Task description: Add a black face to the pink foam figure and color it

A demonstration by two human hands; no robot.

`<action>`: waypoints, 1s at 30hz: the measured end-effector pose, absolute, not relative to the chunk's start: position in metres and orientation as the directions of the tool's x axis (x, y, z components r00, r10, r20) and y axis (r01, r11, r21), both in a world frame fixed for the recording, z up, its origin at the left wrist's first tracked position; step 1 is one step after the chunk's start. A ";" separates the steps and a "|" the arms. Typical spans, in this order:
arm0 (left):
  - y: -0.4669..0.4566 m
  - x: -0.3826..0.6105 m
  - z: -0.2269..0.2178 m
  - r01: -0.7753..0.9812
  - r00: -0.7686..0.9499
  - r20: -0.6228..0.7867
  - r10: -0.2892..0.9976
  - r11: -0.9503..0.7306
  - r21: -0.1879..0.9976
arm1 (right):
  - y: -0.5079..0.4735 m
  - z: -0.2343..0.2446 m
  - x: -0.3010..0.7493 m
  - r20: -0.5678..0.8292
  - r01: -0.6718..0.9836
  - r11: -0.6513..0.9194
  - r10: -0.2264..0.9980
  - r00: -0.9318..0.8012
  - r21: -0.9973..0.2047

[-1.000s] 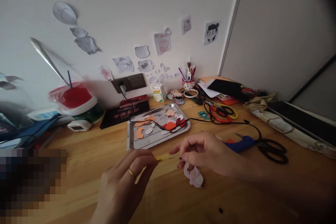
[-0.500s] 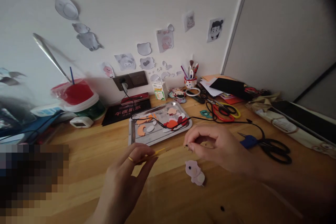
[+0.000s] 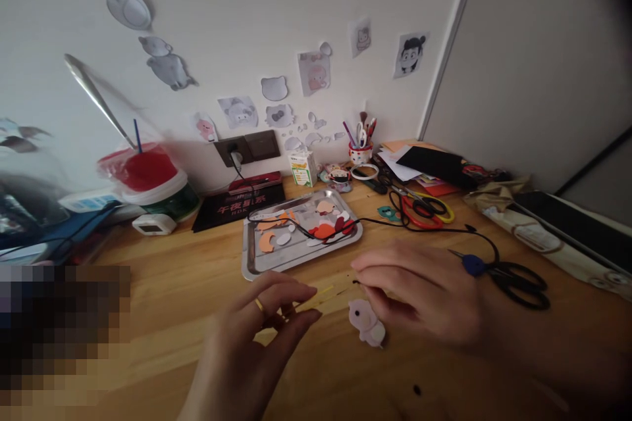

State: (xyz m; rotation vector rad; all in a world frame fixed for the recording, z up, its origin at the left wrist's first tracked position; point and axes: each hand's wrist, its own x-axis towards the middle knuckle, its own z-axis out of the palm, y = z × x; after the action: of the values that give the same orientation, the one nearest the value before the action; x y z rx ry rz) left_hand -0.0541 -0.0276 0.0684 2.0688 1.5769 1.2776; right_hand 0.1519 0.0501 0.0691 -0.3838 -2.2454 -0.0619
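Observation:
My left hand point(image 3: 269, 332) is closed in a pinch around a thin yellow stick point(image 3: 324, 291), whose tip points right over the table. My right hand point(image 3: 419, 289) hovers beside it, thumb and forefinger pinched at a tiny black piece point(image 3: 355, 282). Just below the right fingertips lies a pale pink felt-like animal figure point(image 3: 364, 317) with one black dot eye, flat on the wood. A small black dot point(image 3: 417, 390) rests alone nearer to me. I cannot make out the exact kind of the yellow stick.
Behind my hands stands a metal tray point(image 3: 251, 268) of coloured cut-out pieces, crossed by a black cable. Dark-handled scissors point(image 3: 518, 283) and a blue-tipped tool point(image 3: 474, 265) lie at right. A pen cup point(image 3: 360, 153), small carton point(image 3: 302, 169) and white bucket point(image 3: 160, 194) line the wall.
My left hand has shifted right with the yellow stick. The right hand has turned knuckles-up and moved a little right and down, its fingers now closer to the pink figure's side.

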 end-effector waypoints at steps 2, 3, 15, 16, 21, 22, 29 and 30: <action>-0.029 -0.053 0.068 0.667 0.049 0.485 0.873 -0.390 0.635 | 0.049 0.070 0.154 0.745 0.295 0.955 0.222 -0.629 -0.036; -0.029 -0.053 0.068 0.672 0.053 0.486 0.873 -0.391 0.629 | 0.049 0.070 0.156 0.734 0.288 0.957 0.206 -0.647 -0.015; -0.035 -0.053 0.072 0.715 0.085 0.483 0.872 -0.391 0.579 | 0.041 0.071 0.161 0.717 0.276 0.953 0.106 -0.689 0.124; -0.035 -0.053 0.073 0.714 0.090 0.479 0.873 -0.392 0.580 | 0.041 0.071 0.161 0.716 0.264 0.954 0.087 -0.693 0.139; -0.037 -0.053 0.074 0.705 0.063 0.470 0.880 -0.373 0.603 | 0.045 0.068 0.164 0.722 0.222 0.947 -0.016 -0.692 0.233; -0.037 -0.053 0.074 0.705 0.060 0.468 0.882 -0.369 0.606 | 0.045 0.068 0.164 0.725 0.228 0.945 -0.015 -0.689 0.236; -0.036 -0.052 0.078 0.729 0.065 0.498 0.865 -0.382 0.568 | 0.044 0.068 0.164 0.723 0.251 0.924 -0.038 -0.690 0.288; -0.035 -0.052 0.078 0.732 0.065 0.501 0.863 -0.382 0.564 | 0.044 0.068 0.164 0.719 0.258 0.919 -0.038 -0.694 0.297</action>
State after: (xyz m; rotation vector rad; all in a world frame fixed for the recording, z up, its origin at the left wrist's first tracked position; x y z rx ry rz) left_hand -0.0518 -0.0355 0.0779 2.1686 1.6440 1.2148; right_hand 0.1638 0.0441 0.0682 -0.1556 -2.2917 -0.4868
